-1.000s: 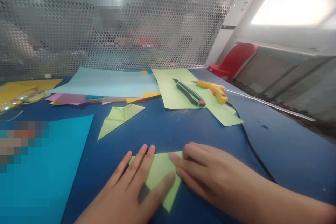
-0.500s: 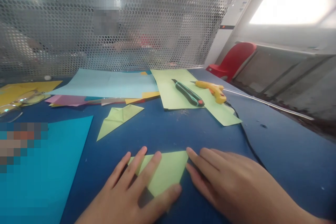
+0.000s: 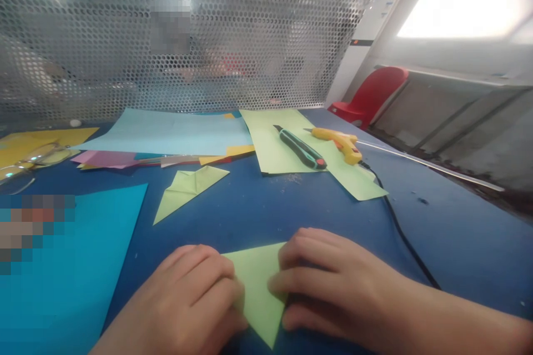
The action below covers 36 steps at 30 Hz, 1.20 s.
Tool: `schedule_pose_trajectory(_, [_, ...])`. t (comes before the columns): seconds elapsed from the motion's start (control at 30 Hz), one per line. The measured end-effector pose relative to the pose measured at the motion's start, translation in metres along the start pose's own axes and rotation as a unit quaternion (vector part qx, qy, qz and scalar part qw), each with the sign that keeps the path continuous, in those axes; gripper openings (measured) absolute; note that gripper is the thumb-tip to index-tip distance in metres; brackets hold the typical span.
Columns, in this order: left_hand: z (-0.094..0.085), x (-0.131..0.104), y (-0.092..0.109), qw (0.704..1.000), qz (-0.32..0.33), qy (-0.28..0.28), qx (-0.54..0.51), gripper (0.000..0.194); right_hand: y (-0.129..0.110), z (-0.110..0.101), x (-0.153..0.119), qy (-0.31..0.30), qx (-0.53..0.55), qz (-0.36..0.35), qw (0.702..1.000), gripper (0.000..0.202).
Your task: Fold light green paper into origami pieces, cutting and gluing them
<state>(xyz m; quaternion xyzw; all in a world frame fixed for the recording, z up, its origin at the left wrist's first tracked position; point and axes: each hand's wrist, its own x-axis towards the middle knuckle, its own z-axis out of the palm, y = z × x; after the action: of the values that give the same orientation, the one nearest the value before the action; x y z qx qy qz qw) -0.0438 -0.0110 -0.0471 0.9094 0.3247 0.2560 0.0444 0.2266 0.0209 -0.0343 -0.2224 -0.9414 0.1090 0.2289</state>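
Note:
A folded piece of light green paper (image 3: 261, 283) lies on the blue table between my hands, one corner pointing toward me. My left hand (image 3: 187, 299) has its fingers curled over the paper's left side, and the thumb sits low against that edge. On the right side, my right hand (image 3: 333, 283) grips the paper with bent fingers, the thumb near its lower right edge. The fingertips partly hide both side corners. Beyond my left hand rests another folded green paper (image 3: 189, 191), with creases in it.
A green-handled utility knife (image 3: 302, 148) and a yellow glue gun (image 3: 337, 141) lie on green sheets (image 3: 268, 150). The gun's black cord (image 3: 402, 227) runs along the right. Bright blue paper (image 3: 95, 266) covers the left, beside a blurred-out hand. Eyeglasses (image 3: 37, 158) and a perforated metal panel (image 3: 208, 28) stand behind.
My left fingers, spread flat over the paper before, are now curled at its left side. My right hand has moved left onto the paper, its fingers bending around the right edge.

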Motion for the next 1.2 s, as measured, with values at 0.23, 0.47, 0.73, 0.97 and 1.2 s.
schedule_pose_trajectory(0.23, [-0.001, -0.002, 0.0, 0.998, -0.004, -0.06, -0.003, 0.027, 0.007, -0.004, 0.004, -0.025, 0.02, -0.019, 0.999, 0.033])
schedule_pose_trajectory(0.47, [0.0, -0.003, -0.003, 0.997, 0.006, -0.074, -0.016, 0.026, 0.011, -0.004, 0.008, -0.019, 0.023, -0.052, 0.998, 0.034])
schedule_pose_trajectory(0.73, [0.003, -0.001, 0.007, 0.998, 0.006, -0.023, 0.052, 0.038, 0.013, -0.004, 0.005, -0.035, 0.109, 0.014, 0.993, 0.025])
schedule_pose_trajectory(0.97, [0.007, -0.001, 0.007, 0.996, -0.049, -0.044, 0.064, 0.032, 0.003, -0.006, 0.007, -0.055, 0.185, 0.122, 0.974, 0.012])
schedule_pose_trajectory(1.2, [0.011, -0.003, 0.004, 0.988, -0.135, -0.077, 0.003, 0.021, -0.001, 0.002, 0.012, -0.049, 0.162, 0.195, 0.966, 0.024])
